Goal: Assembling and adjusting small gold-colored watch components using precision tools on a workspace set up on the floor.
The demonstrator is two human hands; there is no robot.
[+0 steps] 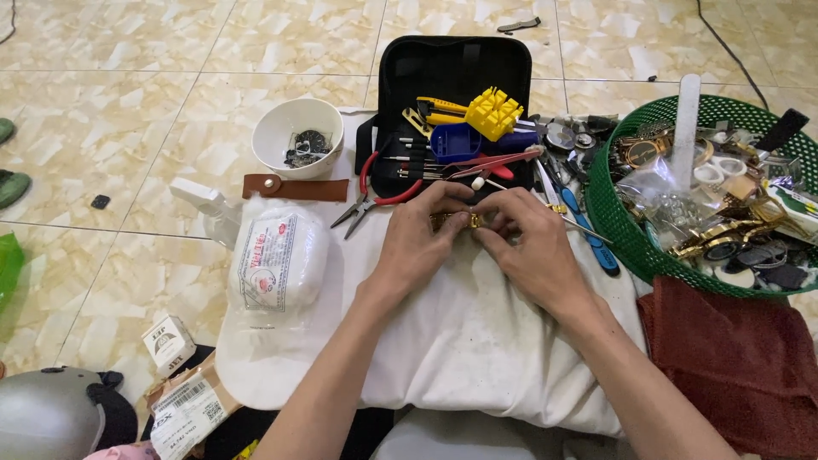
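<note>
My left hand and my right hand meet over a white cloth, and together they pinch a small gold-coloured watch part. My fingers hide most of it. Just beyond my hands lies an open black tool case with a yellow block, a blue holder and several small tools. Red-handled pliers lie at the case's left edge.
A white bowl with dark small parts and a brown leather strap lie to the left. A green basket full of watches and bands stands at the right, above a dark red cloth. A plastic bag of cotton lies near my left forearm.
</note>
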